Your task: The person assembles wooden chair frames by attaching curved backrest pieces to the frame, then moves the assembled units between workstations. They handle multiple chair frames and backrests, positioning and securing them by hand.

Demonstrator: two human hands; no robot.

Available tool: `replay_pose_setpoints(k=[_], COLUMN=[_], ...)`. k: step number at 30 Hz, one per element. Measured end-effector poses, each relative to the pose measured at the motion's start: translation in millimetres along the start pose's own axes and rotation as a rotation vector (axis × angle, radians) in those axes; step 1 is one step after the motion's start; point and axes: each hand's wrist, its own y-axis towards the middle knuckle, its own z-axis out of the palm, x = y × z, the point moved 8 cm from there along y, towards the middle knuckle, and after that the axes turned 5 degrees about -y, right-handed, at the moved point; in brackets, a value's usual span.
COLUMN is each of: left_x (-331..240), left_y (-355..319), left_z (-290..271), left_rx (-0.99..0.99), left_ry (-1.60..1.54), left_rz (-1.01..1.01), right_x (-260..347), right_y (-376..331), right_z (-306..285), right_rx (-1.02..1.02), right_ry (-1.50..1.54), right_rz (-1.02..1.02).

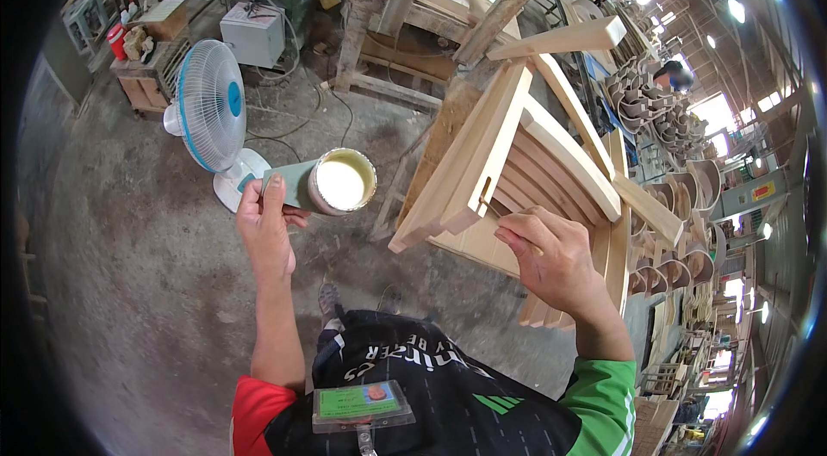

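My left hand holds a green can tipped on its side, its open mouth showing pale yellowish glue. My right hand is closed, fingers pinched together, against the slats of an unfinished wooden chair frame. I cannot tell what, if anything, is pinched in those fingers. The chair frame lies tilted on a wooden stand, its slotted plank end just left of my right hand.
A white and blue standing fan stands on the concrete floor to the left. Behind it are a grey box and cluttered benches. Stacks of curved wooden parts fill the right side. Timber beams lean at the top.
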Motion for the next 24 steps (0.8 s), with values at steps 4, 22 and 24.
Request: replay_pose_setpoints(k=[4, 22, 24], left_x=[-5, -7, -6], left_y=[-1, -2, -2], left_z=[-2, 2, 0], left_rx=[-0.01, -0.016, -0.026], left_ry=[0.006, 0.029, 0.028], left_rz=[0.01, 0.032, 0.028], right_x=[-2, -55, -57], right_y=[7, 39, 41], right_z=[-13, -11, -13], right_rx=[0.005, 0.135, 0.13], right_ry=[0.049, 0.35, 0.339], right_rz=[0.035, 0.369, 0.345])
